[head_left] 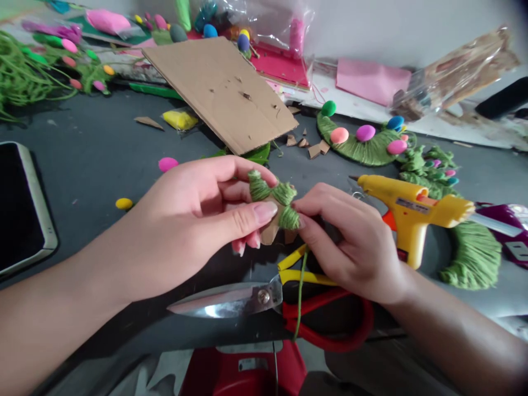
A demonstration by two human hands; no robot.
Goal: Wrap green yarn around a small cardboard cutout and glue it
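Near the middle of the head view is a small cardboard shape (pixel 284 193) partly wrapped in green yarn. My left hand (pixel 206 212) grips it between thumb and fingers, with bare cardboard showing below the thumb. On its right side, my right hand (pixel 350 239) pinches at the wrapped yarn with thumb and index finger. A loose strand of green yarn (pixel 302 291) hangs from that pinch over the scissors. The scissors (pixel 256 298), with red and yellow handles, lie just below both hands, blades pointing left.
A yellow glue gun (pixel 412 206) lies right of my right hand, beside green yarn-wrapped pieces (pixel 474 256). Behind the hands are a cardboard sheet (pixel 231 88) and a crescent with coloured pompoms (pixel 363 146). A phone (pixel 25 203) rests at the left edge.
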